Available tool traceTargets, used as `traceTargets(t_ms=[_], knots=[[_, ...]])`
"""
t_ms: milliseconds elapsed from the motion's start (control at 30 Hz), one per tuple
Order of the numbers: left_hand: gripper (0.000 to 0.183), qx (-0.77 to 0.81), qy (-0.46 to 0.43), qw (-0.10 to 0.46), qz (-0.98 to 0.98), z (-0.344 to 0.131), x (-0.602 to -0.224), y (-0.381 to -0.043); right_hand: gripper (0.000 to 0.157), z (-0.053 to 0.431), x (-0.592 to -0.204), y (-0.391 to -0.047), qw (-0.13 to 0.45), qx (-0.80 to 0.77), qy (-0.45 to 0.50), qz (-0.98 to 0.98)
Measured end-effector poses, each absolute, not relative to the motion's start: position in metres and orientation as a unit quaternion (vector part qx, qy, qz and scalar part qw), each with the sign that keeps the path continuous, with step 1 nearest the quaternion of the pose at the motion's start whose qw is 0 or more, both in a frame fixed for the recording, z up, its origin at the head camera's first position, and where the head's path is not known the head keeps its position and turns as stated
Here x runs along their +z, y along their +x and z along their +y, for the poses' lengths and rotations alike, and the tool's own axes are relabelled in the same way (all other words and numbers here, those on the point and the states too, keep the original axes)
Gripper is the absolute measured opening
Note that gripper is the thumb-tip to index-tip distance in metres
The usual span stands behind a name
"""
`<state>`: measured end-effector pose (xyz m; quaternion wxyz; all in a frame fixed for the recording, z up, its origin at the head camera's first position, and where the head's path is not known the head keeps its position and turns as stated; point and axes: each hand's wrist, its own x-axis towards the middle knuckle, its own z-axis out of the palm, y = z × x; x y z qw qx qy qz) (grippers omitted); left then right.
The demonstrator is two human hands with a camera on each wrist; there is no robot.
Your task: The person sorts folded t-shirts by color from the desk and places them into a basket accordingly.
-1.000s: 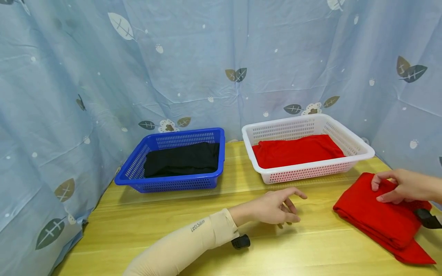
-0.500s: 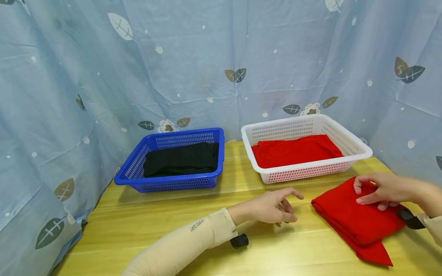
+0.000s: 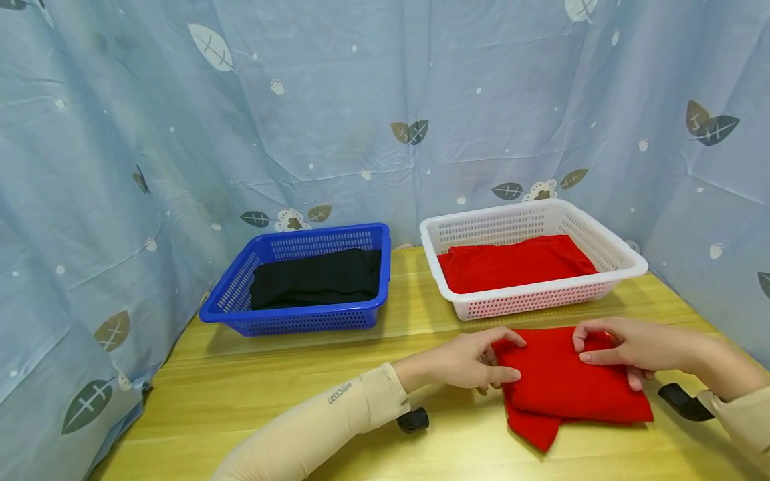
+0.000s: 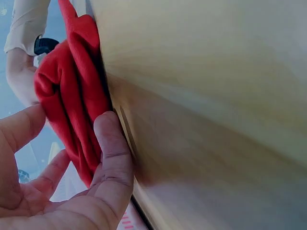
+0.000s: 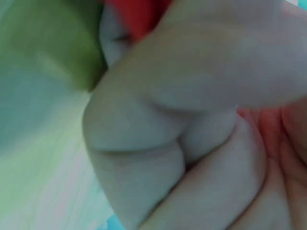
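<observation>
A folded red cloth [image 3: 565, 381] lies on the wooden table in the head view, one corner sticking out at its front. My right hand [image 3: 625, 351] grips its right part from above; in the right wrist view the right hand's curled fingers [image 5: 139, 120] fill most of the picture, with little red showing. At the cloth's left edge is my left hand [image 3: 466, 361], its fingers loosely bent. In the left wrist view, the left hand's thumb and fingers [image 4: 112, 143] reach either side of the layered edge of the red cloth [image 4: 72, 100].
Behind the hands stand a blue basket [image 3: 301, 310] with folded black cloth [image 3: 315, 277] and a white basket [image 3: 541, 300] with another red cloth [image 3: 517, 264]. A pale blue leaf-patterned curtain [image 3: 337, 133] hangs behind and at both sides of the table [image 3: 271, 381].
My right hand has drawn the folded red cloth leftwards across the table and turned it, bringing its edge to my left hand. The left hand has barely moved.
</observation>
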<state>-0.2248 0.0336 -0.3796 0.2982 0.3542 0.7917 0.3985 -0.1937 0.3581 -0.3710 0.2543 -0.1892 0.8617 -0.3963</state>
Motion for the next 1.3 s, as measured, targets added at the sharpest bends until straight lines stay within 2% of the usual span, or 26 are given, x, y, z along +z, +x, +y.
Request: traceTargets(t_ms=[267, 667, 867, 1300], knots=[[0.036, 0.395, 0.331, 0.303, 0.801, 0.02, -0.38, -0.23, 0.016, 0.344, -0.374, -0.192, 0.268, -0.426, -0.212, 0.838], [0.043, 0.403, 0.334, 0.326, 0.787, -0.019, -0.375, -0.237, 0.033, 0.318, -0.376, -0.192, 0.298, -0.456, -0.243, 0.803], [0.043, 0.421, 0.331, 0.318, 0.782, -0.041, -0.378, -0.24, 0.04, 0.301, -0.375, -0.194, 0.315, -0.453, -0.246, 0.797], [0.041, 0.462, 0.283, 0.314, 0.78, -0.074, -0.38, -0.239, 0.043, 0.267, -0.376, -0.196, 0.308, -0.453, -0.247, 0.8]])
